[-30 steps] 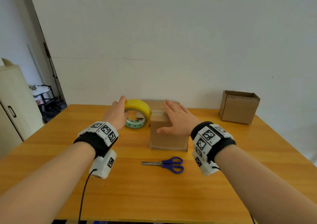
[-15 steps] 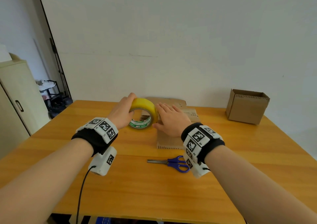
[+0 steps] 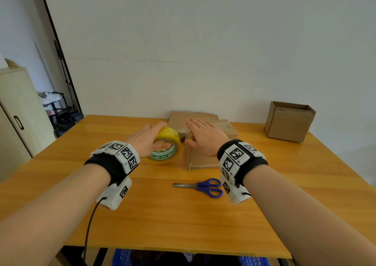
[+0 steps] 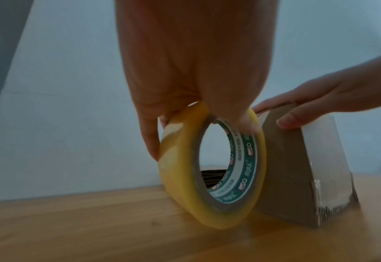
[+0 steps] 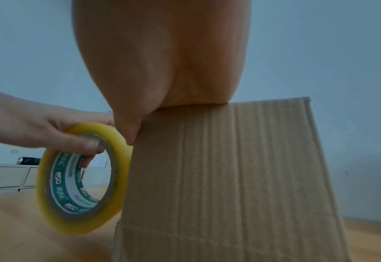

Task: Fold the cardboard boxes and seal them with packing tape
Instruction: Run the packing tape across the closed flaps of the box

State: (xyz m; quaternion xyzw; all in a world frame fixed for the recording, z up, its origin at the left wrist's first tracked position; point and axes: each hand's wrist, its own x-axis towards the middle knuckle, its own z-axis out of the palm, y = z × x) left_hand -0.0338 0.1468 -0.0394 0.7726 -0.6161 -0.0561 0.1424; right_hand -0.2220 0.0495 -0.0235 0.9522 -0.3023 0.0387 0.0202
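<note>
Lower now, yellow tape roll point(image 3: 165, 146), perhaps blurred

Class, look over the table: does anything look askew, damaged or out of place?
Nothing stands out. The left hand grips the tape roll beside the box, which the right hand steadies from above. The scissors lie flat in front, and an open box stands upright far right.
</note>
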